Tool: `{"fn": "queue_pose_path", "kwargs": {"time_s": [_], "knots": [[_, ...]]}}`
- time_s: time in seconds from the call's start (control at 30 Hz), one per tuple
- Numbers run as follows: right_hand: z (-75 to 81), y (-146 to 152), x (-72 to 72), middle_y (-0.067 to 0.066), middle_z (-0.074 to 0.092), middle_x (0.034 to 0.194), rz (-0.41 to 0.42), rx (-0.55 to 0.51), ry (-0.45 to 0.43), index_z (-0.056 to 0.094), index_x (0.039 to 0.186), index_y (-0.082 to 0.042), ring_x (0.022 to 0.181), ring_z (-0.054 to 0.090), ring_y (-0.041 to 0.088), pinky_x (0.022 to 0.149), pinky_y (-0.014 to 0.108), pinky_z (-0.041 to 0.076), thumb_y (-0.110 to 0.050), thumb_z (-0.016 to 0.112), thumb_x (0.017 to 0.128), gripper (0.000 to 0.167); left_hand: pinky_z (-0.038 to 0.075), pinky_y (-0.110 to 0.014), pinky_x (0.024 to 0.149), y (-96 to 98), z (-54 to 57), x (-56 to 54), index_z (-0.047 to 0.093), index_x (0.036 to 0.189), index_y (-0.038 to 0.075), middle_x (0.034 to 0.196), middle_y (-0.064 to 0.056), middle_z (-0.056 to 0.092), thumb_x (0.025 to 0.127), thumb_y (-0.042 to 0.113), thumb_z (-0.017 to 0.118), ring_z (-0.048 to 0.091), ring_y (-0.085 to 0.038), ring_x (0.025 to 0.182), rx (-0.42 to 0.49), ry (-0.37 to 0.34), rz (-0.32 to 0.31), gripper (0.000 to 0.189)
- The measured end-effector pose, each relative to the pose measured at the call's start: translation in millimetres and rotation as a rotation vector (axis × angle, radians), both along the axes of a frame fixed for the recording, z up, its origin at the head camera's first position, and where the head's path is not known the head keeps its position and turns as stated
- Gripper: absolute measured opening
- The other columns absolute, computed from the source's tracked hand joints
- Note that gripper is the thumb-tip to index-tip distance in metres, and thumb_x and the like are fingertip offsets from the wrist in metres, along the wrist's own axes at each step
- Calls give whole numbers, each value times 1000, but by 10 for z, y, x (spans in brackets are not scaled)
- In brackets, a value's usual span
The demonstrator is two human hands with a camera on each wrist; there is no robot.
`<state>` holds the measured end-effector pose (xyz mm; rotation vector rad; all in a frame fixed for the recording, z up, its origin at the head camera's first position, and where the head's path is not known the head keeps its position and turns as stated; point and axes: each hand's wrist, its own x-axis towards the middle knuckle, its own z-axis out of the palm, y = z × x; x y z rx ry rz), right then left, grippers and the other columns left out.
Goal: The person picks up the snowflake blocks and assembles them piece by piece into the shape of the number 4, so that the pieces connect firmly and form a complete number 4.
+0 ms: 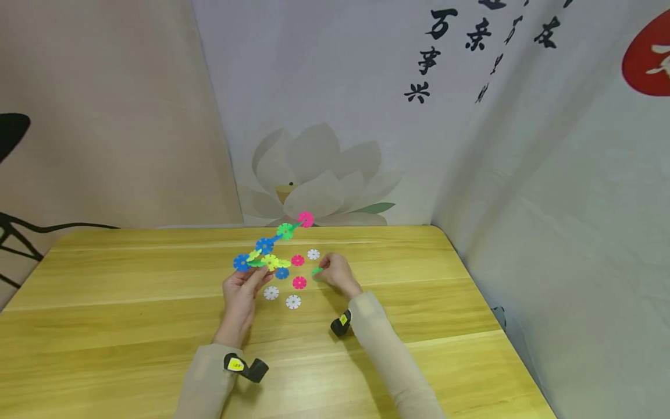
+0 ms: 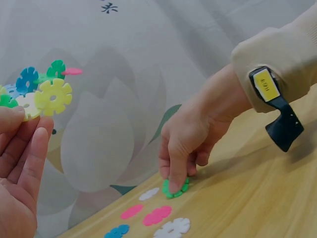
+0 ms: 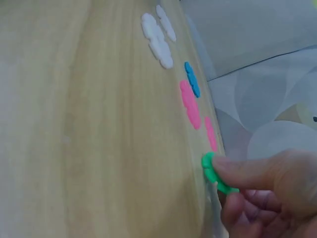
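Note:
My left hand (image 1: 242,297) pinches a chain of joined plastic snowflake discs (image 1: 264,245) by a yellow disc near its end. The chain runs through blue, green and yellow discs to a pink one at its far end, held above the table. In the left wrist view the thumb and fingers grip a yellow disc (image 2: 30,106). My right hand (image 1: 339,273) pinches a loose green snowflake disc (image 3: 214,173) between thumb and fingers, low over the table and right of the other loose discs. Whether this disc still touches the wood I cannot tell.
Loose discs lie flat on the wooden table (image 1: 131,326) between the hands: pink discs (image 1: 299,283), white discs (image 1: 293,302) and a blue disc (image 1: 282,273). A printed cloth (image 1: 324,87) hangs behind the table's far edge, and another cloth borders the right side.

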<state>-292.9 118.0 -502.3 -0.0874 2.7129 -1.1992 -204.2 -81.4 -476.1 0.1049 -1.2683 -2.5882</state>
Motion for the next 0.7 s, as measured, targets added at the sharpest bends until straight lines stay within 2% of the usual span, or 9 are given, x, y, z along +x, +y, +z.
{"fn": "queue_pose_path", "kwargs": {"time_s": [0.17, 0.27, 0.4, 0.53, 0.63, 0.7], "knots": [[-22, 27, 71, 4, 56, 73, 14, -167, 108, 63, 89, 2, 65, 50, 13, 57, 22, 48, 1, 70, 79, 12, 58, -25, 66, 8, -1, -3, 68, 77, 8, 75, -4, 69, 85, -16, 55, 69, -16, 69, 15, 7, 3, 29], [23, 25, 162, 4, 58, 74, 1, -319, 145, 65, 91, 5, 65, 56, 15, 62, 32, 57, 0, 67, 82, 10, 58, -25, 66, 17, -3, 4, 68, 77, 8, 75, -4, 69, 85, -15, 56, 69, -16, 70, 10, 6, 0, 27], [158, -5, 332, 13, 64, 76, 25, -518, 179, 64, 92, 10, 68, 65, 31, 68, 51, 57, 0, 64, 86, 11, 58, -24, 66, 35, -4, 27, 69, 77, 9, 77, -4, 70, 85, -13, 57, 69, -15, 70, 5, -1, 1, 27], [301, -57, 510, 24, 65, 79, 87, -653, 229, 62, 92, 14, 72, 64, 42, 68, 54, 55, 3, 62, 87, 13, 58, -24, 66, 52, -4, 48, 68, 77, 8, 76, -4, 69, 85, -14, 57, 69, -16, 70, 13, -7, 2, 27], [415, -101, 632, 30, 63, 79, 132, -714, 277, 60, 91, 17, 69, 65, 38, 66, 55, 54, 7, 61, 86, 11, 58, -24, 66, 65, -4, 65, 68, 77, 8, 76, -4, 69, 85, -14, 57, 69, -16, 71, 14, -9, 3, 26], [528, -133, 724, 32, 62, 78, 166, -719, 332, 60, 89, 18, 66, 66, 34, 65, 56, 54, 10, 61, 85, 9, 58, -24, 67, 74, -6, 76, 68, 77, 9, 76, -4, 69, 85, -14, 57, 69, -16, 71, 10, -9, 3, 27]]}}
